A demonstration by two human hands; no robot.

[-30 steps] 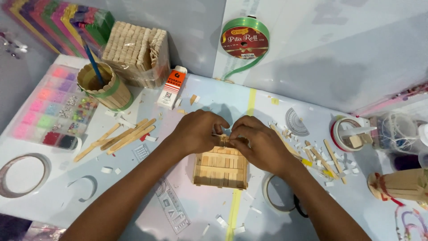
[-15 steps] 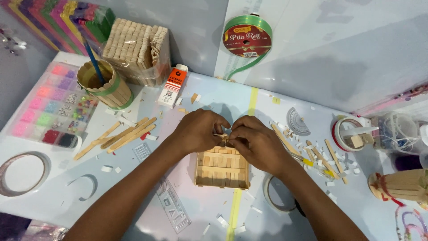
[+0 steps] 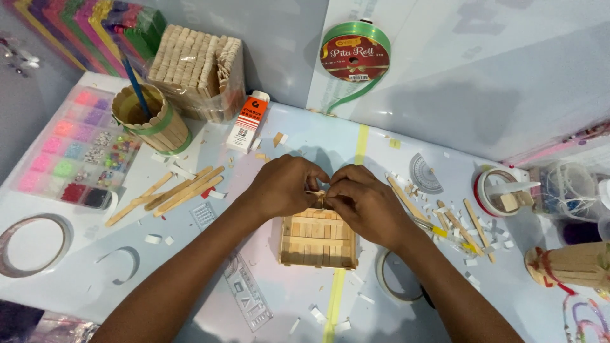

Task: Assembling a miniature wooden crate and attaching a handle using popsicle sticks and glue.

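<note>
Nearest you lies the square craft-stick panel (image 3: 318, 240), flat on the table (image 3: 298, 143). At its far edge your left hand (image 3: 283, 187) and right hand (image 3: 362, 204) meet — fingertips of both pinched together on a thin wooden stick (image 3: 315, 192). Beyond, left, loose craft sticks (image 3: 171, 194) — then a glue tube (image 3: 248, 122).

A single view is provided, taken from a camera worn on the head. It is directed steeply downward and forward onto the work table (image 3: 76, 286), at close range. Both forearms enter from the lower edge, and the left hand (image 3: 283, 187) and right hand (image 3: 368, 203) are held near the centre. The wall (image 3: 483, 70) closes the upper edge.
</note>
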